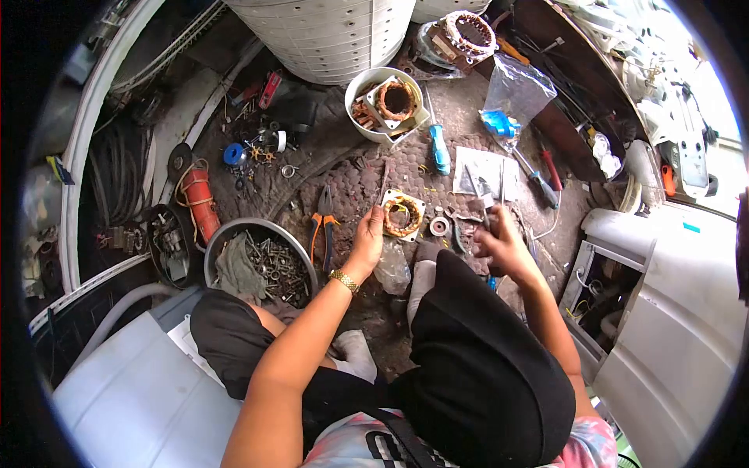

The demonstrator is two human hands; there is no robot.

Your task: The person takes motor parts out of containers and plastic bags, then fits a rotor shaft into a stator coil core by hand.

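Note:
My left hand [368,240] is closed on the edge of a motor stator [416,220], a square pale metal frame around a ring of copper windings. My right hand [502,248] is closed around a short tool [485,204] with a dull metal end, partly blurred, standing to the right of the stator. Between the hands lie a round metal ring [439,226] and dark pliers [457,235]. Orange-handled pliers [324,222] rest left of my left hand. A clear plastic bag [394,269] lies below the stator.
A metal basin [222,234] of screws and bolts stands at left. Ahead is a white bucket [355,82] with another stator inside. A blue-handled screwdriver [439,152], another screwdriver [540,187] and a plastic packet [476,168] lie ahead. White appliance panels [679,312] flank the right side.

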